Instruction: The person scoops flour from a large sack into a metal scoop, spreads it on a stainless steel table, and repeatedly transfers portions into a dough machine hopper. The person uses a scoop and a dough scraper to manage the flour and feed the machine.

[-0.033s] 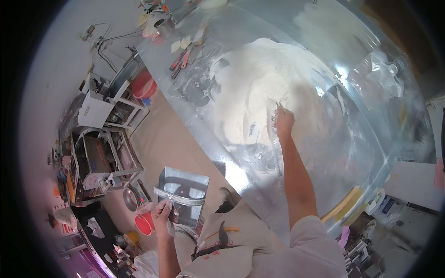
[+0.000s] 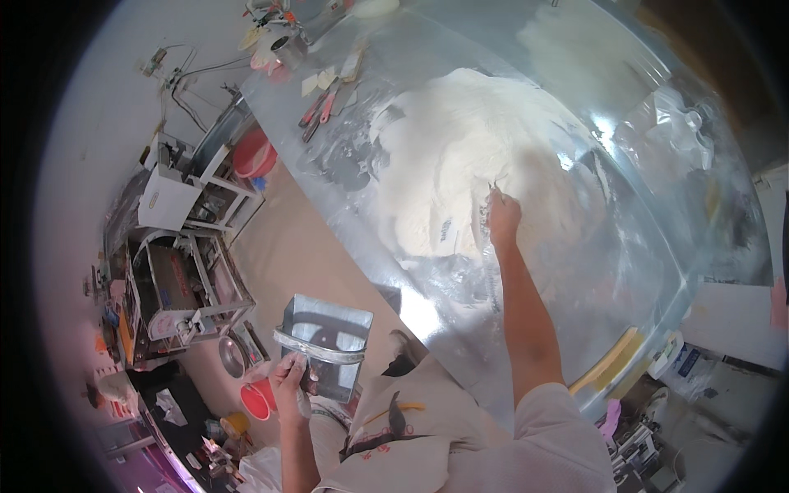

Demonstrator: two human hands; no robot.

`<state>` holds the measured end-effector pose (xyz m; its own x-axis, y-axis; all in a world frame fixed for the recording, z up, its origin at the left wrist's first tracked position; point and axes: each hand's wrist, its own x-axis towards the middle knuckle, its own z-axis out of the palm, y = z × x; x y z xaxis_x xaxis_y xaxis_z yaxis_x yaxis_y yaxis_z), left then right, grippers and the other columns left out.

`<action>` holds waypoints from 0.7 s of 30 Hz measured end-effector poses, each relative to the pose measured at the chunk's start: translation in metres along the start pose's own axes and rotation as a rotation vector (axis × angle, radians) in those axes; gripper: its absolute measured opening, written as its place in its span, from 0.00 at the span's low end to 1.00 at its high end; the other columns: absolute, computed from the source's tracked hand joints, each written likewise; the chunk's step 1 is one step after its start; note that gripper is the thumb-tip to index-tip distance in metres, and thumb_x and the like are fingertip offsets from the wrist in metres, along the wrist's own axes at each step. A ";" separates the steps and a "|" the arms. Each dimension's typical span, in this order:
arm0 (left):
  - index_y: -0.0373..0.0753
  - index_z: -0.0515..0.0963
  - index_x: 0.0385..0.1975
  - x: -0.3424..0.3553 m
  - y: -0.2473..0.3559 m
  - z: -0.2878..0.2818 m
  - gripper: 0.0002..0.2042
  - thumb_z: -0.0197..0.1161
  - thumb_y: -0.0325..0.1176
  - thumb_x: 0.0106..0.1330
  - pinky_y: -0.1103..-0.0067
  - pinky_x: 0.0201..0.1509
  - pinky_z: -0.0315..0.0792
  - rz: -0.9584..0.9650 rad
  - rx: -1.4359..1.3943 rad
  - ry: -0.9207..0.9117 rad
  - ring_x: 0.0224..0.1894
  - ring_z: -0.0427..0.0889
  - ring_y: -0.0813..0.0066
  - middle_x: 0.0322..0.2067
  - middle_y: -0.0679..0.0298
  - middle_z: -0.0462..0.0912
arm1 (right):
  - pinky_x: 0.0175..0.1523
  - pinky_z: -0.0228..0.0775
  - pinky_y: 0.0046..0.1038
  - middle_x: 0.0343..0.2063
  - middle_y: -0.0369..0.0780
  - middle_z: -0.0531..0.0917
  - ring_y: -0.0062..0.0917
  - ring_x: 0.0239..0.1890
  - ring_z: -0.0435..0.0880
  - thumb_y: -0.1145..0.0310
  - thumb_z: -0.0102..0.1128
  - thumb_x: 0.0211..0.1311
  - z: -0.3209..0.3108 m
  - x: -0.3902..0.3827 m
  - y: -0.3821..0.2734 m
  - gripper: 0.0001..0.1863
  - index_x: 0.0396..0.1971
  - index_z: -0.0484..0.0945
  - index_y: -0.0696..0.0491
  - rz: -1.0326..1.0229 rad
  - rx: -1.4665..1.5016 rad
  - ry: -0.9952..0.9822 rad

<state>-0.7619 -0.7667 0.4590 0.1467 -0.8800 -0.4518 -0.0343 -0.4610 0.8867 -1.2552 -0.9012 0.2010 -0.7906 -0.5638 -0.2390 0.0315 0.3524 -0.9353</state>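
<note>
My left hand (image 2: 289, 376) is closed on a metal scoop (image 2: 333, 324), a boxy, open-fronted one with a strap across it, held beside the table's near left edge. Over the steel table, my right hand (image 2: 504, 218) is closed at a heap of white flour-like powder (image 2: 485, 123). Its fingers pinch what looks like a crinkled clear plastic bag (image 2: 484, 215). The bag's outline blends into the powder, so its extent is hard to tell. A small patch of dark print (image 2: 446, 228) shows on the powder to the left of that hand.
Red-handled tools (image 2: 316, 113) and a metal cup (image 2: 288, 51) lie at the table's far left. Clear plastic (image 2: 670, 135) sits far right; a yellow-edged block (image 2: 610, 361) is near right. On the floor side stand a white-framed machine (image 2: 177, 283), a red bucket (image 2: 257, 398) and a red basin (image 2: 255, 153).
</note>
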 end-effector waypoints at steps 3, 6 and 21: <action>0.35 0.83 0.40 0.014 0.007 0.006 0.07 0.62 0.32 0.76 0.85 0.21 0.65 0.019 0.045 -0.090 0.18 0.73 0.84 0.23 0.67 0.81 | 0.34 0.69 0.37 0.19 0.45 0.79 0.32 0.23 0.79 0.58 0.57 0.72 -0.003 -0.005 0.014 0.22 0.28 0.83 0.63 -0.068 -0.067 0.030; 0.35 0.83 0.39 0.035 0.013 0.019 0.08 0.61 0.32 0.76 0.84 0.22 0.64 0.023 0.074 -0.215 0.18 0.73 0.83 0.23 0.67 0.81 | 0.18 0.61 0.26 0.13 0.31 0.72 0.17 0.12 0.68 0.59 0.61 0.75 -0.022 0.001 0.032 0.19 0.26 0.82 0.57 -0.142 -0.054 0.076; 0.36 0.83 0.35 0.124 0.020 0.147 0.10 0.61 0.34 0.76 0.84 0.22 0.61 0.289 0.261 -0.981 0.18 0.71 0.88 0.22 0.70 0.80 | 0.18 0.48 0.24 0.16 0.29 0.69 0.14 0.13 0.60 0.59 0.62 0.76 -0.112 -0.233 -0.132 0.17 0.29 0.79 0.56 0.181 0.315 -0.094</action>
<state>-0.8893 -0.9015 0.4060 -0.7608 -0.6135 -0.2117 -0.1696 -0.1268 0.9773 -1.1438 -0.7328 0.4094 -0.6961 -0.5843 -0.4171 0.3637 0.2138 -0.9066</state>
